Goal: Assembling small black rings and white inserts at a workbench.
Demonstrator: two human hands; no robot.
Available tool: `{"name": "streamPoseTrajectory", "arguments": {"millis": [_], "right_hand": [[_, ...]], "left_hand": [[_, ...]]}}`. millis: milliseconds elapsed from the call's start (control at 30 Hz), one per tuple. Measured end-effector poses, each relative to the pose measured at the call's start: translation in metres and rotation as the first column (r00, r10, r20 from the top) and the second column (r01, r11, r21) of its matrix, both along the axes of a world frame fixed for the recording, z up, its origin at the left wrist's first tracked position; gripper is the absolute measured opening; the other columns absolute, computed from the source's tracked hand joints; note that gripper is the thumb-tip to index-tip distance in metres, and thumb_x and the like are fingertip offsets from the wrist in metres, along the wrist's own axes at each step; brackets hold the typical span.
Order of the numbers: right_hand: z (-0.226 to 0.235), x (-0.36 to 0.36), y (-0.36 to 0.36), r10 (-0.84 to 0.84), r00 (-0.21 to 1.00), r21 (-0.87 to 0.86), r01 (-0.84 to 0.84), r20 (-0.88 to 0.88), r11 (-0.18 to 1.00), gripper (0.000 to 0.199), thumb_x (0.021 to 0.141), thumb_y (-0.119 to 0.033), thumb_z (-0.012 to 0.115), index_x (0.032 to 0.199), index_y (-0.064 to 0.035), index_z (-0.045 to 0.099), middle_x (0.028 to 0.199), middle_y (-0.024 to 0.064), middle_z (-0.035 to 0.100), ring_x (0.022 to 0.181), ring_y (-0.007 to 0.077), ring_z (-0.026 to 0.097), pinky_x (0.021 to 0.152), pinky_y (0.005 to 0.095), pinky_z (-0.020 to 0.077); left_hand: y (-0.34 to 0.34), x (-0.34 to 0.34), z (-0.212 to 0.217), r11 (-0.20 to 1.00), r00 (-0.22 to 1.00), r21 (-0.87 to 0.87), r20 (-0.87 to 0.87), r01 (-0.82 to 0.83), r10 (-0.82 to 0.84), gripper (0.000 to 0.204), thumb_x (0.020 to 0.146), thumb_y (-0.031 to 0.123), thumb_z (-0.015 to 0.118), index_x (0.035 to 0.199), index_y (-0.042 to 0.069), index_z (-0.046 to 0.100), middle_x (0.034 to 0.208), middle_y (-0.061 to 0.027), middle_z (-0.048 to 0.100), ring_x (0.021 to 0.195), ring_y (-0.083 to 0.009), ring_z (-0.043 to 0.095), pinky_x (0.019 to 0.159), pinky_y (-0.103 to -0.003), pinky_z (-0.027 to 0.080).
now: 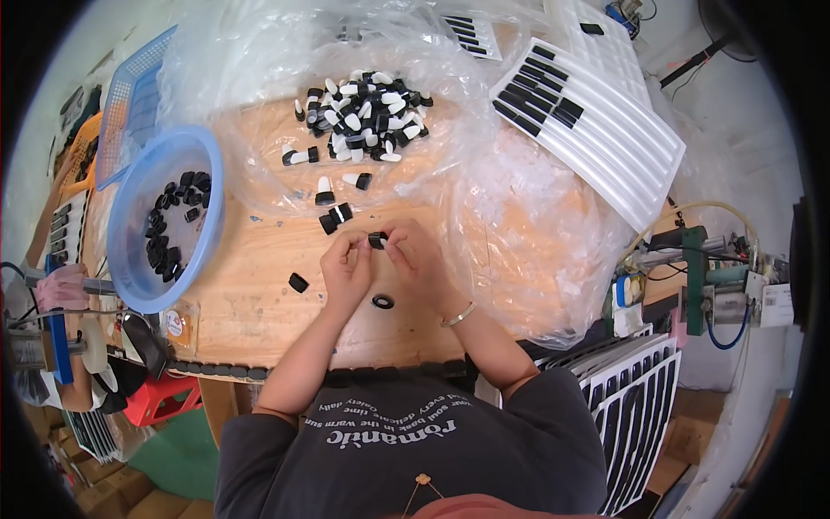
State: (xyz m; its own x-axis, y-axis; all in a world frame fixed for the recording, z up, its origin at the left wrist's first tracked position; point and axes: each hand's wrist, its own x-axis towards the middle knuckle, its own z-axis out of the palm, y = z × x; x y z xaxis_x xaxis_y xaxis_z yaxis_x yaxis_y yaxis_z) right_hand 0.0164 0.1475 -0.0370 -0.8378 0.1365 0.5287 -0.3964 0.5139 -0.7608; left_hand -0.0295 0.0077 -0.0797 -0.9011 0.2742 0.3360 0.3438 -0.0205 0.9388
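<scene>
Wooden table (259, 285) under crinkled clear plastic (519, 216)

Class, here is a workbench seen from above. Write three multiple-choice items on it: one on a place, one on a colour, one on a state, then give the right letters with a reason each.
1. Where does the heap of black-and-white parts lie?
A. in the basin
B. on clear plastic sheet on the table
C. on the floor

2. What colour is the round basin at the person's left?
A. blue
B. red
C. green

3. What is the state of the small black part?
A. lying loose on the table
B. dropped in the basin
C. pinched between both hands

Key: 1 B, the plastic sheet spreads under the heap. 2 A, its rim is light blue. 3 C, fingers of the left hand and right hand meet on it.
</scene>
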Motion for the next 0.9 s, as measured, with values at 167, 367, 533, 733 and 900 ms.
{"name": "streamPoseTrajectory", "arguments": {"millis": [167,367,533,733,900], "right_hand": [[0.003,0.003,-0.005,0.043,0.999,-0.048,-0.043,-0.006,0.998,0.012,0.082,0.000,0.061,0.092,-0.0033,0.055,0.098,0.0119,0.062,0.091,0.0279,0.060,0.081,0.0357,0.0476],[0.002,0.006,-0.003,0.005,0.995,-0.264,0.021,0.096,0.964,0.020,0.080,0.003,0.065,0.098,-0.0037,0.059,0.097,0.0109,0.064,0.089,0.0224,0.063,0.078,0.0299,0.0494],[0.011,0.005,-0.002,-0.042,0.997,-0.099,0.035,-0.064,0.994,0.016,0.077,0.004,0.067,0.090,-0.0030,0.061,0.097,0.0116,0.065,0.088,0.0236,0.064,0.074,0.0307,0.0509],[0.005,0.004,-0.002,-0.097,0.989,-0.016,0.096,-0.112,0.995,0.013,0.075,0.005,0.069,0.084,-0.0017,0.062,0.096,0.0122,0.064,0.086,0.0258,0.064,0.073,0.0315,0.0518],[0.004,0.004,-0.003,-0.150,0.981,0.015,0.153,-0.120,0.988,0.013,0.075,0.006,0.067,0.085,-0.0011,0.062,0.095,0.0125,0.064,0.085,0.0263,0.064,0.073,0.0317,0.0514]], "left_hand": [[0.001,0.003,0.001,0.992,1.000,0.129,0.020,0.009,-0.012,0.007,0.092,-0.001,0.052,0.099,-0.001,0.055,0.093,-0.0024,0.058,0.084,-0.0079,0.054,0.075,-0.020,0.043],[0.001,0.001,0.003,0.954,0.986,0.297,0.149,0.031,-0.078,0.008,0.090,-0.006,0.052,0.097,-0.003,0.055,0.092,-0.0041,0.057,0.084,-0.0080,0.053,0.075,-0.020,0.042],[-0.001,0.002,0.004,0.967,0.993,0.253,0.101,0.038,-0.066,0.007,0.090,-0.006,0.052,0.096,-0.003,0.055,0.092,-0.0053,0.058,0.083,-0.0092,0.054,0.075,-0.021,0.043],[0.000,0.003,0.009,0.990,1.000,0.140,-0.009,0.022,-0.021,0.007,0.087,-0.007,0.053,0.092,-0.003,0.056,0.089,-0.0095,0.060,0.083,-0.0135,0.057,0.077,-0.023,0.044],[0.002,0.004,0.009,0.996,0.996,0.085,-0.087,0.000,0.007,0.007,0.086,-0.007,0.054,0.091,-0.003,0.057,0.087,-0.0111,0.062,0.081,-0.0158,0.059,0.076,-0.024,0.045]]}}
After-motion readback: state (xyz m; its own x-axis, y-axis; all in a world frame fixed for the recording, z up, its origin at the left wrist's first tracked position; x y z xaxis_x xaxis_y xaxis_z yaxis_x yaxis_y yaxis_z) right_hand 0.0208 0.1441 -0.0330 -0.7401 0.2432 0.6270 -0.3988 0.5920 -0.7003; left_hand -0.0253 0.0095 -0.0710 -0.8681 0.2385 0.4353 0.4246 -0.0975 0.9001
